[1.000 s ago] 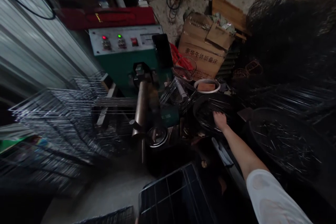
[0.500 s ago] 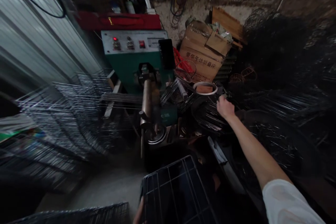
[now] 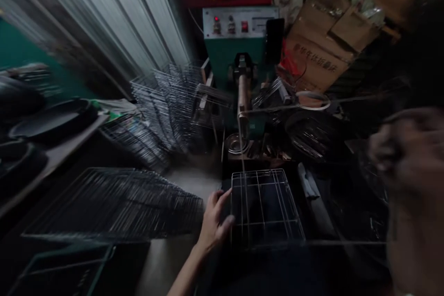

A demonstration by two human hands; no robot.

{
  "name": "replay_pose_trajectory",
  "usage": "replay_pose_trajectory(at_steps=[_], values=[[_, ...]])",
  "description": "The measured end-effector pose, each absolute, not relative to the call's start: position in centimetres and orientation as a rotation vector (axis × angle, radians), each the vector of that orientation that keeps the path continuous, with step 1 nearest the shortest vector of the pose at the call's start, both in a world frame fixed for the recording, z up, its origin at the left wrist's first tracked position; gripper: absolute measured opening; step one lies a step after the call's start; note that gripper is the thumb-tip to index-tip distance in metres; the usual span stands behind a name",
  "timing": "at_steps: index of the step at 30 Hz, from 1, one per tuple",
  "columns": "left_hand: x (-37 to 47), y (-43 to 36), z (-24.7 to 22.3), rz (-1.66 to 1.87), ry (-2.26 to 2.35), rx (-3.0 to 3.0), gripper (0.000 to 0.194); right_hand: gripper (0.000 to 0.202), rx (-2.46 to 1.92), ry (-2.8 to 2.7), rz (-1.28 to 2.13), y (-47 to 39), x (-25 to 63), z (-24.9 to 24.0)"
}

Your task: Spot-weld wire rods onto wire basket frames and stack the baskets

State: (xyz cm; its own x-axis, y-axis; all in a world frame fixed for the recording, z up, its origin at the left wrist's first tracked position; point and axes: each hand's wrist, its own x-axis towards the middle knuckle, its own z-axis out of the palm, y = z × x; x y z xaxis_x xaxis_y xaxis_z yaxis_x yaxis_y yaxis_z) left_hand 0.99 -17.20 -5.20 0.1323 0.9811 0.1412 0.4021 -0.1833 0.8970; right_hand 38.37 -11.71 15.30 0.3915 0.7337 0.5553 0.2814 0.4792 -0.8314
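A rectangular wire rack point(image 3: 257, 187) lies in front of me over something dark. My left hand point(image 3: 213, 224) is at its left side, thumb and fingers apart, with a fingertip at or touching the rack's edge. At the right, close to the camera, my right hand point(image 3: 412, 148) is closed and smeared by motion. From it a thin bent wire frame point(image 3: 291, 108) seems to reach left across the view, its near side passing over the rack. How the fingers grip this wire is blurred. Behind the rack stands a green machine point(image 3: 222, 51) with a metal cylinder arm point(image 3: 243, 95).
Stacked wire racks point(image 3: 173, 97) stand left of the machine, and another pile of racks point(image 3: 121, 203) lies nearer. Metal pieces fill a dark round container point(image 3: 310, 136) on the right. A cardboard box point(image 3: 315, 55) leans at the back. A phone point(image 3: 274, 39) is on the machine.
The view has swung left. My right hand has come back from the pile of metal pieces toward me, now with a thin wire frame. More of my left hand shows beside the rack.
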Motion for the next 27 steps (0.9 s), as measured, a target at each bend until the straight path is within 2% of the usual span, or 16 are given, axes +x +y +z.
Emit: replay_pose_trajectory(at_steps=[2, 5, 9, 16, 22, 27], values=[[1.5, -17.0, -5.1, 1.168, 1.272, 1.404, 0.070, 0.028, -1.217, -1.171, 0.694, -11.0, 36.1, 9.8], [2.5, -16.6, -4.7, 1.275, 1.073, 0.988, 0.077, 0.038, -1.381, -1.232, 0.966, -10.5, 33.6, 0.5], [3.0, -16.4, -4.5, 1.257, 1.134, 0.893, 0.077, 0.036, -1.415, -1.365, 0.867, -10.7, 32.9, -7.1], [2.4, -15.7, -7.3, 1.147, 1.460, 1.122, 0.061, 0.044, -1.439, -1.537, 0.846, -12.3, 33.7, -8.6], [2.2, -15.3, -9.1, 1.077, 1.332, 1.169, 0.061, 0.050, -1.481, -1.629, 0.790, -13.8, 34.9, -10.2], [2.0, -15.1, -10.1, 1.021, 1.426, 1.240, 0.060, 0.049, -1.441, -1.594, 0.862, -14.3, 34.7, -11.2]])
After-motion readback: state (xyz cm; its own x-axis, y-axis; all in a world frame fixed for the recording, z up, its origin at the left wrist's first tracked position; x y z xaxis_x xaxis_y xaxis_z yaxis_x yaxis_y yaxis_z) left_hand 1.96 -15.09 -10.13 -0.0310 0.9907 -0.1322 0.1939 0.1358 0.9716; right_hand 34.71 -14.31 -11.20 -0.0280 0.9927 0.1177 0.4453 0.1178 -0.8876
